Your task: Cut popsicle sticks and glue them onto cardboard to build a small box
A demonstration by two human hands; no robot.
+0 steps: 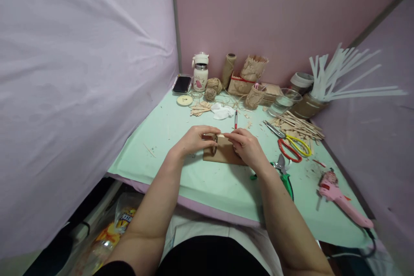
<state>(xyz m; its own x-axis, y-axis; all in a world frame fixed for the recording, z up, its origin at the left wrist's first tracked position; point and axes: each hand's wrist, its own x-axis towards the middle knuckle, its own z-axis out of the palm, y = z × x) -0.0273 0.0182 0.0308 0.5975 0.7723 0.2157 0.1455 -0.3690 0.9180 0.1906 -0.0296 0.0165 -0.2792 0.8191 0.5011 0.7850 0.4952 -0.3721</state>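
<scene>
A flat brown cardboard piece (223,156) lies near the front middle of the table, under my hands. Standing on its left part is a small upright piece (214,144) that looks like wood. My left hand (197,139) closes around this upright, thumb low and fingers over its top. A short pale craft stick (221,135) spans between my fingertips at the top. Its right end is pinched by my right hand (247,145), whose lower fingers curl over the cardboard's right side. My palms hide part of both pieces.
Green-handled pruners (284,177) lie beside my right forearm. Farther right are scissors (287,138), a pink glue gun (343,200) with a cord, and piled craft sticks (300,126). A red marker (236,119), white tissue (222,111), twine balls (213,87) and a bottle (200,75) stand behind.
</scene>
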